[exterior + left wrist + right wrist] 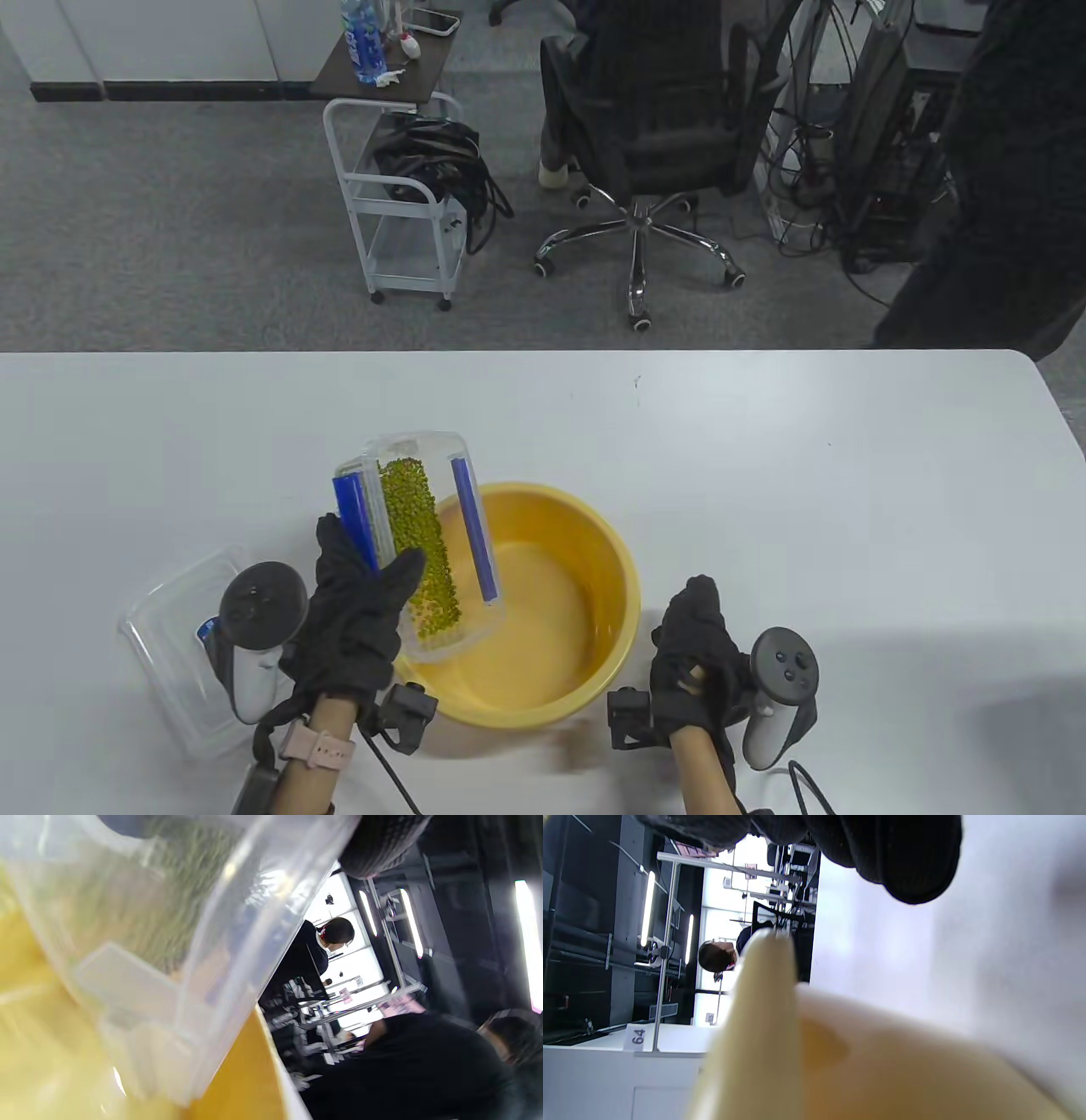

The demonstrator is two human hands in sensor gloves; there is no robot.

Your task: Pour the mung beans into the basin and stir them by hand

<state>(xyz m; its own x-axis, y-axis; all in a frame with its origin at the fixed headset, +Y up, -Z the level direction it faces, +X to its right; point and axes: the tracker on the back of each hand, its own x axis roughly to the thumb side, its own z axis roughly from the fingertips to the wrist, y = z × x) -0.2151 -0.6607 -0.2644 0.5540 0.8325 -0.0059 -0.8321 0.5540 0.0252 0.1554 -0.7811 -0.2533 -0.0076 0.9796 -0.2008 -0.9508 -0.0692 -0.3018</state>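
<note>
A clear plastic box with blue clips (424, 543) holds green mung beans (420, 543) and is tipped over the left rim of the yellow basin (594, 531). My left hand (356, 607) grips the box's near left side, thumb across its wall. The left wrist view shows the box wall (161, 942) blurred over the basin's yellow inside (237, 1077). The basin's floor looks bare. My right hand (700, 654) rests loosely curled on the table just right of the basin, holding nothing; its fingertips (908, 861) hang above the basin rim (763, 1018).
The box's clear lid (170, 645) lies on the white table (806, 475) left of my left wrist. Beyond the table's far edge stand a white trolley (399, 212) and an office chair (653, 127); a person in dark clothes (1001, 187) stands at the right.
</note>
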